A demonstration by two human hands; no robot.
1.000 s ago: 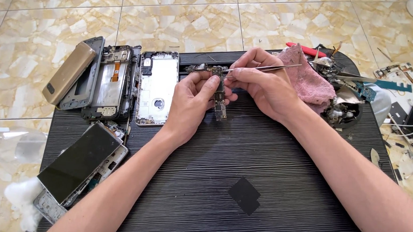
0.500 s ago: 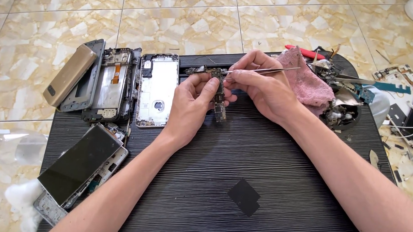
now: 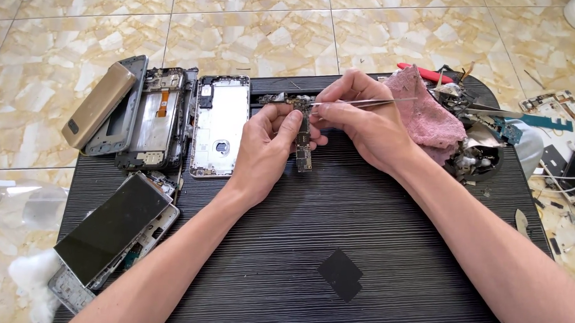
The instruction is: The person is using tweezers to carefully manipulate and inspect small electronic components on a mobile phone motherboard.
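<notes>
My left hand (image 3: pixel 270 146) holds a narrow phone circuit board (image 3: pixel 303 147) upright over a black ribbed mat (image 3: pixel 370 229). My right hand (image 3: pixel 357 122) grips metal tweezers (image 3: pixel 369 102), whose tips meet the top of the board near my left fingers. The tweezers' back end points right, over a pink cloth (image 3: pixel 422 112).
A white phone frame (image 3: pixel 220 126), a dark phone chassis (image 3: pixel 157 119) and a gold cover (image 3: pixel 98 106) lie at the left. A phone screen (image 3: pixel 110 226) sits at the near left. A small black square (image 3: pixel 339 273) rests on the mat. Loose parts and scraps (image 3: pixel 489 138) pile at the right.
Both hands have stayed in place on the board. The tweezers shifted only slightly at the board's top.
</notes>
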